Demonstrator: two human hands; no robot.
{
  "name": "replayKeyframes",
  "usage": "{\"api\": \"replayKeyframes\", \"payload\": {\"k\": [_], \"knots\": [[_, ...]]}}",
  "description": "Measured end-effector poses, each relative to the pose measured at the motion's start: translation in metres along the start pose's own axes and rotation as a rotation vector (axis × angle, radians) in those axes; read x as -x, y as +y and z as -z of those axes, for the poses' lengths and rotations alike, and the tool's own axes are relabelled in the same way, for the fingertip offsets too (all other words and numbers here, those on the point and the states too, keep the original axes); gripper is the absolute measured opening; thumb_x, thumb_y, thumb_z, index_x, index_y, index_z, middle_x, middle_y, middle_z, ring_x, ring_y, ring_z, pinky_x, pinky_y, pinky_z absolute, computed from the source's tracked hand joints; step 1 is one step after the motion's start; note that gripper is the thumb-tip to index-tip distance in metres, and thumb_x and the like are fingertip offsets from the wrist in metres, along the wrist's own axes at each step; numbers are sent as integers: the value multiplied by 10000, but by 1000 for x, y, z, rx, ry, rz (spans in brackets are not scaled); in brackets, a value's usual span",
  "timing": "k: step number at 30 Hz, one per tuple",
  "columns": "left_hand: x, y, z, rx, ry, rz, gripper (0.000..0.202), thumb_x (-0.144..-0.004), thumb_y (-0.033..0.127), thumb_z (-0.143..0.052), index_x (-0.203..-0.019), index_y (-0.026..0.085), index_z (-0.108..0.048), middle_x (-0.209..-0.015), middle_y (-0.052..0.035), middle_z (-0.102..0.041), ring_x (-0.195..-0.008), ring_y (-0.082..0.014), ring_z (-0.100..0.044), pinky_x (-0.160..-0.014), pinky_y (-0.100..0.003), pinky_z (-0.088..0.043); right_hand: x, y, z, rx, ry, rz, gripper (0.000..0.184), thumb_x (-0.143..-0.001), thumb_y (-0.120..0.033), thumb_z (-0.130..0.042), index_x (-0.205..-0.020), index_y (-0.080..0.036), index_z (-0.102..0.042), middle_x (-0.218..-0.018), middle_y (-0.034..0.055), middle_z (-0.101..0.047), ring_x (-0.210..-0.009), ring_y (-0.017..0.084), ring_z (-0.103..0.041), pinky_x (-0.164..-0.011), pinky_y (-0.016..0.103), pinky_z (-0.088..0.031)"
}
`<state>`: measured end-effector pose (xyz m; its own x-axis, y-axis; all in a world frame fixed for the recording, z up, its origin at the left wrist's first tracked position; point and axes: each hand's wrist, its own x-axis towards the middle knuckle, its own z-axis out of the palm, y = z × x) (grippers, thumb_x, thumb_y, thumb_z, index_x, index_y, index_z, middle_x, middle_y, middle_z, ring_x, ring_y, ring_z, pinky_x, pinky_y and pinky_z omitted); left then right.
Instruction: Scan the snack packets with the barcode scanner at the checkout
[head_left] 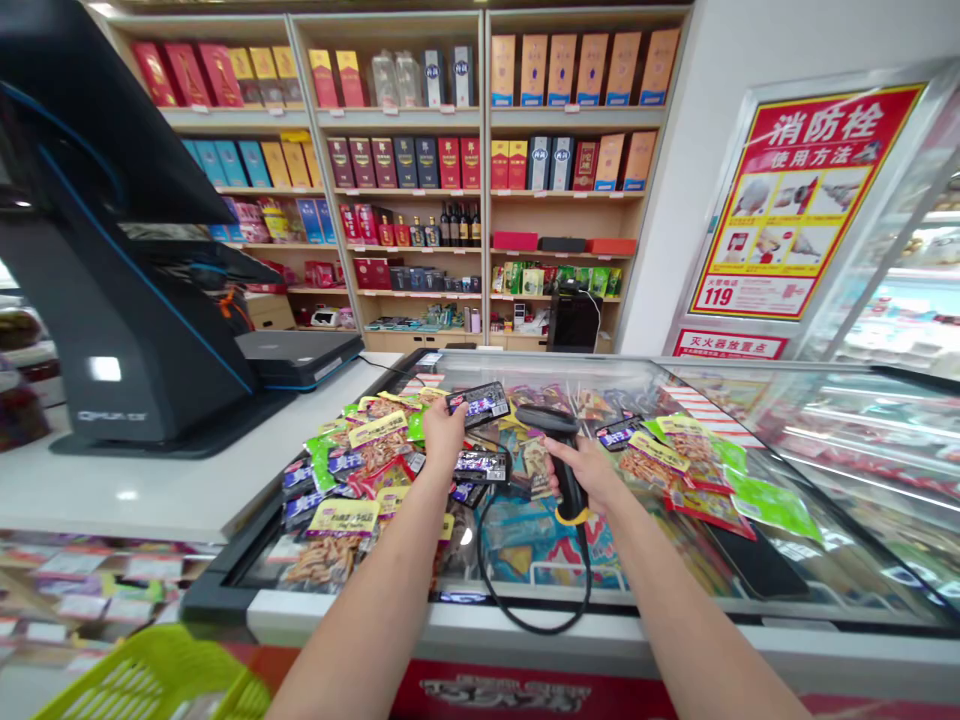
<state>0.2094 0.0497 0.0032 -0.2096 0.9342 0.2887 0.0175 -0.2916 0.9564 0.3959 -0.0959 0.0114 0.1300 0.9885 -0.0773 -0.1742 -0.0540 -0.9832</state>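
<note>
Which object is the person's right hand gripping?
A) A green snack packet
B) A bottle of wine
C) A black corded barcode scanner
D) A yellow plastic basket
C. The right hand wraps around the handle of a black corded barcode scanner.

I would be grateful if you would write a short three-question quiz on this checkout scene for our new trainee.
1. What does the left hand hold: A) a black printed snack packet, or B) a yellow-labelled green packet?
2. True or false: the right hand grips the black corded barcode scanner.
3. Fill in the blank: the lime-green plastic basket shows at the ____ corner of the view.

Key: 1. A; 2. True; 3. lower-left
</note>
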Motion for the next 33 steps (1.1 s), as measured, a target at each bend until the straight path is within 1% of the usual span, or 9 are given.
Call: {"api": "replayKeyframes", "payload": {"k": [2,4,7,9,13,17,23,30,33], "knots": [[2,-5,0,-64,11,-25,95,-659,237,-678,-732,185,-647,-665,-2,-657,-752,-199,-630,-760,-296,-498,0,8,2,29,14,-6,399,-618,-506,-795,-666,-192,-553,-502,-33,-582,-385,101,-521,-376,222,-454],[5,-5,3,-152,16,-57,71,-689,240,-658,-735,187,-647,-681,-9,-664,-732,-198,-620,-767,-305,-489,1,15,2,68,26,-3,400,-621,-511,-790,-647,-192,-550,-498,-34,-574,-383,100,-520,-378,225,-455],[9,1,9,-280,22,-99,63,-720,254,-647,-714,192,-636,-671,-15,-652,-702,-203,-602,-766,-316,-473,0,19,-1,118,20,13,389,-629,-511,-781,-648,-199,-551,-489,-37,-563,-373,106,-512,-369,234,-442],[10,5,10,-327,26,-114,75,-719,261,-654,-691,199,-623,-635,-10,-623,-706,-210,-597,-771,-318,-465,0,18,-3,134,11,25,379,-632,-509,-775,-667,-203,-553,-496,-37,-568,-371,111,-509,-364,241,-431],[10,7,8,-314,32,-120,81,-699,270,-664,-691,204,-617,-622,-2,-602,-729,-213,-601,-788,-319,-463,0,17,-6,155,9,35,379,-634,-517,-758,-666,-204,-546,-507,-34,-568,-380,115,-511,-374,252,-431],[10,6,8,-370,3,-123,90,-718,280,-619,-732,191,-629,-675,-7,-646,-741,-207,-619,-787,-324,-480,0,18,-5,172,0,36,399,-639,-536,-741,-618,-196,-533,-488,-32,-553,-366,103,-491,-375,249,-419],[12,10,8,-408,-13,-138,103,-730,269,-591,-767,188,-643,-769,-30,-707,-787,-215,-654,-788,-323,-488,-3,22,-4,175,-2,33,390,-647,-530,-745,-631,-203,-533,-481,-33,-547,-382,117,-505,-386,257,-427],[11,7,7,-430,-19,-135,123,-744,263,-573,-797,182,-648,-790,-37,-718,-793,-215,-657,-780,-318,-487,-4,23,-3,177,1,28,404,-659,-529,-738,-568,-190,-538,-469,-20,-544,-380,111,-494,-388,259,-428],[10,6,8,-474,-19,-140,117,-755,267,-569,-780,179,-642,-775,-43,-711,-786,-217,-655,-766,-313,-483,-4,22,-3,149,3,28,403,-647,-530,-755,-595,-186,-552,-485,-23,-558,-383,106,-502,-389,249,-435]]}}
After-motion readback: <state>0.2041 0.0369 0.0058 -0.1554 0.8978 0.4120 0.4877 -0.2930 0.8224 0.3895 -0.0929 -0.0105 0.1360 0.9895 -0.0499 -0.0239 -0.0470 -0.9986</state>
